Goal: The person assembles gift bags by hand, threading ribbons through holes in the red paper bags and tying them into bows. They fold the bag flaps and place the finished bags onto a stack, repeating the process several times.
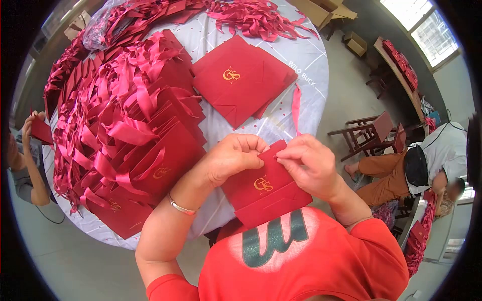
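A red paper gift bag [268, 201] with a gold emblem lies folded flat against my chest at the table's edge. At its upper left edge my left hand [236, 159] is closed, thumb and fingers pinching the bag. My right hand [310, 163] is closed in a pinch at the upper right edge of the bag. A pink ribbon [296, 108] runs up from behind the right hand onto the tablecloth; its lower end is hidden by the fingers. Just beyond my hands lie a few flat red bags [238, 75] without visible ribbons.
To my left, a large stack of red bags with pink ribbons [130, 125] covers the round table [311, 47]. Loose ribbons [261, 20] are heaped at the far edge. Another person's hand [31, 125] is at left; a seated person [416, 160] and wooden stools [371, 129] are at right.
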The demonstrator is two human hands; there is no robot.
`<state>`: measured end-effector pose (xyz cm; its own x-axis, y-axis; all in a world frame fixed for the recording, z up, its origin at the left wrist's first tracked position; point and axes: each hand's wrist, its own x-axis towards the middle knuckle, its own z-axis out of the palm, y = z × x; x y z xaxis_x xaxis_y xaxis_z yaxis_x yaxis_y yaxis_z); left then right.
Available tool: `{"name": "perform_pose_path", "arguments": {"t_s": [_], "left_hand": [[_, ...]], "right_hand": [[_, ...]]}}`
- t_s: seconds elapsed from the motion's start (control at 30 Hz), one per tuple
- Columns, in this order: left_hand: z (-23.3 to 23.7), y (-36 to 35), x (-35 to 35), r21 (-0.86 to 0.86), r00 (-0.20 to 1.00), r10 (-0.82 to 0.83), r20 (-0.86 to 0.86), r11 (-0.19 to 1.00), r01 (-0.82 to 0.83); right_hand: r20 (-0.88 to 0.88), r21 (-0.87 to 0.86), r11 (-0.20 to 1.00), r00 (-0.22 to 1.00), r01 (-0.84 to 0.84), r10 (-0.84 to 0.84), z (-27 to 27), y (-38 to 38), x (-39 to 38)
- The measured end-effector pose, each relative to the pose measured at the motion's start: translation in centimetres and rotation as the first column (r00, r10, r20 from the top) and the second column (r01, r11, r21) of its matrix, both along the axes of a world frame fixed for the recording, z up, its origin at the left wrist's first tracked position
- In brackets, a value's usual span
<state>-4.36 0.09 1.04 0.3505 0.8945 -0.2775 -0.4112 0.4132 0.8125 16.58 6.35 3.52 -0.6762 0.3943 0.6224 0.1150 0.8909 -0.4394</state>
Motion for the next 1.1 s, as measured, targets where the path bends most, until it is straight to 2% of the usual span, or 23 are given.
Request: {"name": "perform_pose_path", "arguments": {"t_s": [0.03, 0.1, 0.13, 0.2, 0.23, 0.3, 0.33, 0.43, 0.57, 0.63, 0.87, 1.03, 1.07, 1.1], "left_hand": [[0.1, -0.1, 0.1, 0.003, 1.0, -0.001, -0.012, 1.0, 0.001], [0.2, -0.1, 0.3, -0.007, 1.0, -0.007, -0.013, 1.0, 0.007], [0.3, -0.1, 0.3, -0.014, 1.0, -0.01, -0.017, 1.0, 0.01], [0.3, -0.1, 0.2, -0.008, 1.0, -0.009, -0.018, 1.0, 0.009], [0.2, -0.1, 0.1, -0.004, 1.0, -0.009, -0.017, 1.0, 0.009], [0.0, 0.0, 0.1, -0.006, 1.0, -0.016, -0.02, 1.0, 0.015], [0.0, 0.0, 0.1, -0.004, 0.999, -0.024, -0.024, 1.0, 0.024], [0.1, 0.0, 0.0, 0.01, 0.995, -0.042, -0.087, 0.999, 0.043], [-0.3, 0.0, -0.1, 0.028, 0.998, -0.059, -0.023, 0.998, 0.06], [-0.3, 0.0, 0.0, 0.032, 0.997, -0.076, -0.005, 0.997, 0.076], [-0.3, -0.1, -0.1, 0.069, 0.997, -0.082, -0.002, 0.994, 0.082], [-0.4, -0.1, -0.1, 0.05, 0.999, -0.054, -0.003, 0.997, 0.054], [-0.3, -0.2, -0.1, 0.05, 0.999, -0.052, -0.003, 0.997, 0.052], [0.1, -0.2, 0.0, 0.038, 0.999, -0.048, -0.016, 0.998, 0.049]], "right_hand": [[-0.014, -0.179, 0.983, 0.999, 0.036, -0.039, 0.4, -0.1, 0.1], [-0.04, -0.479, 0.873, 0.991, 0.094, -0.128, 0.1, -0.2, 0.5], [-0.041, -0.478, 0.873, 0.991, 0.095, -0.13, -0.4, -0.1, 0.7], [-0.195, -0.792, 0.605, 0.973, -0.082, -0.123, -1.1, 0.2, 0.9], [-0.196, -0.793, 0.604, 0.973, -0.084, -0.121, -1.0, 0.3, 0.7], [-0.209, -0.668, 0.736, 0.977, -0.113, -0.041, -0.5, 1.0, 0.0], [-0.209, -0.67, 0.734, 0.977, -0.112, -0.042, -0.5, 1.5, -0.1], [-0.108, -0.617, 0.738, 0.958, -0.273, 0.264, -0.7, 2.9, -0.5], [-0.096, -0.582, 0.76, 0.953, -0.287, 0.287, -1.4, 2.9, -0.7], [-0.14, -0.699, 0.661, 0.959, -0.273, 0.248, -1.8, 2.7, -0.6], [-0.233, -0.777, 0.537, 0.942, -0.33, 0.243, -2.9, 2.5, -0.7], [-0.243, -0.871, 0.386, 0.949, -0.304, 0.2, -2.9, 2.2, -0.6], [-0.243, -0.871, 0.386, 0.949, -0.304, 0.201, -3.0, 2.2, -0.6], [-0.243, -0.819, 0.481, 0.948, -0.314, 0.205, -3.0, 2.2, -0.5]]}}
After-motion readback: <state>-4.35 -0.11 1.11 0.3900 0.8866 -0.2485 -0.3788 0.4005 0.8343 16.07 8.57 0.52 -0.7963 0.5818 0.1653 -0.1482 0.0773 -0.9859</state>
